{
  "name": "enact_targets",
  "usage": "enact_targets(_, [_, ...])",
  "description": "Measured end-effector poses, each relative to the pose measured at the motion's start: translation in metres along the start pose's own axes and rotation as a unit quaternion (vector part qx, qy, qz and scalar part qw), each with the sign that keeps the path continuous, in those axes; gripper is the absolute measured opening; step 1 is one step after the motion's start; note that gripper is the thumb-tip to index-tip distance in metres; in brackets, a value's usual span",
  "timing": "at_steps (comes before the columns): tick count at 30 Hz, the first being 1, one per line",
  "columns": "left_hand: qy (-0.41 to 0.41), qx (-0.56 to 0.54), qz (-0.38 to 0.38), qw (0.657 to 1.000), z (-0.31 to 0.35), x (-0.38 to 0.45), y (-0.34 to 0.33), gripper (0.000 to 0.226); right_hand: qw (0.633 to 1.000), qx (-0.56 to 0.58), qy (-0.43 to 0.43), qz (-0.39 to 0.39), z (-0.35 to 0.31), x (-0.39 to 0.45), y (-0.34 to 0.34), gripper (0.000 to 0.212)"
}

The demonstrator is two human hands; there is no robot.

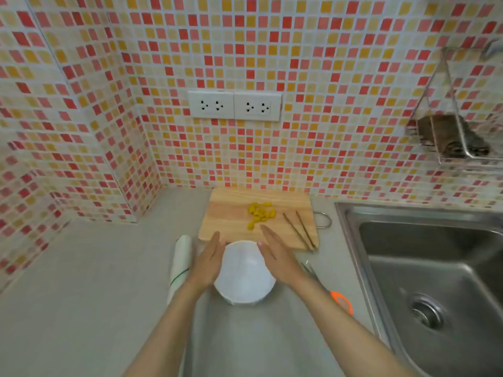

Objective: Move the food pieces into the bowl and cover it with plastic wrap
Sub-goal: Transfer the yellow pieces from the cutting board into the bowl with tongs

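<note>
An empty white bowl (245, 276) stands on the grey counter, just in front of a wooden cutting board (231, 213). Several yellow food pieces (260, 213) lie in a small heap on the board's far middle. A roll of plastic wrap (180, 263) lies left of the bowl. My left hand (209, 261) is flat, fingers straight and together, against the bowl's left side. My right hand (277, 255) is flat in the same way at the bowl's right side. Neither hand holds anything.
Brown chopsticks (299, 229) lie on the board's right part. An orange-handled tool (341, 302) lies on the counter right of the bowl, partly under my right forearm. A steel sink (435, 268) fills the right side. The tiled wall carries sockets (234, 104) and a wire rack (457, 137).
</note>
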State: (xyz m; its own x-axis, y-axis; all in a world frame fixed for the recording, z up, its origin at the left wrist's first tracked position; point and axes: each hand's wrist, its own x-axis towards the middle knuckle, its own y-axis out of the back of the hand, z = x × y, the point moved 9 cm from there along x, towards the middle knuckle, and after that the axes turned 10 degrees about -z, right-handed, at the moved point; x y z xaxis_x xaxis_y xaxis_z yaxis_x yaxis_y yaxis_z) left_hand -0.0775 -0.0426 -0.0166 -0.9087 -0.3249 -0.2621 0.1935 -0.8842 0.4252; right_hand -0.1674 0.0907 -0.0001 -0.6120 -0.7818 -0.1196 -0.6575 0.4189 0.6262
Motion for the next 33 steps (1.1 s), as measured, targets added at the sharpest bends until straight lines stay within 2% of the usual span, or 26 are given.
enact_targets(2, [0.004, -0.066, 0.038, 0.997, -0.013, -0.004, -0.001, 0.05, 0.996, 0.076, -0.016, 0.033, 0.008, -0.001, -0.001, 0.05])
enact_targets(5, [0.013, -0.165, 0.053, 0.985, -0.029, -0.01, -0.015, 0.046, 0.986, 0.156, -0.03, 0.052, 0.016, -0.005, -0.013, 0.047])
enact_targets(11, [0.022, -0.31, 0.098, 0.945, -0.043, -0.004, -0.019, 0.038, 0.974, 0.215, -0.022, 0.072, 0.026, -0.004, -0.01, 0.043])
enact_targets(14, [0.042, -0.336, 0.115, 0.934, -0.045, -0.003, -0.019, 0.032, 0.972, 0.068, -0.034, 0.224, 0.035, -0.002, 0.052, 0.042])
enact_targets(16, [0.047, -0.348, 0.121, 0.929, -0.044, -0.003, -0.019, 0.032, 0.952, -0.064, -0.119, 0.276, 0.054, -0.001, 0.088, 0.048])
enact_targets(18, [0.044, -0.364, 0.12, 0.923, -0.042, -0.002, -0.021, 0.031, 0.931, -0.143, -0.251, 0.222, 0.086, 0.004, 0.1, 0.061])
enact_targets(20, [0.041, -0.367, 0.12, 0.922, -0.039, 0.0, -0.02, 0.03, 0.923, -0.181, -0.301, 0.159, 0.107, 0.009, 0.096, 0.055])
enact_targets(23, [0.039, -0.363, 0.126, 0.922, -0.034, 0.005, -0.019, 0.029, 0.926, -0.203, -0.272, 0.164, 0.112, 0.013, 0.096, 0.03])
enact_targets(26, [0.049, -0.365, 0.135, 0.92, -0.031, 0.009, -0.018, 0.03, 0.935, -0.199, -0.223, 0.193, 0.109, 0.022, 0.106, 0.028])
enact_targets(30, [0.071, -0.386, 0.123, 0.912, -0.035, 0.012, -0.02, 0.031, 0.976, -0.151, -0.127, 0.091, 0.101, 0.058, 0.106, 0.039])
enact_targets(33, [0.09, -0.396, 0.115, 0.907, -0.041, 0.014, -0.022, 0.03, 0.98, -0.157, -0.125, 0.016, 0.102, 0.077, 0.102, 0.044])
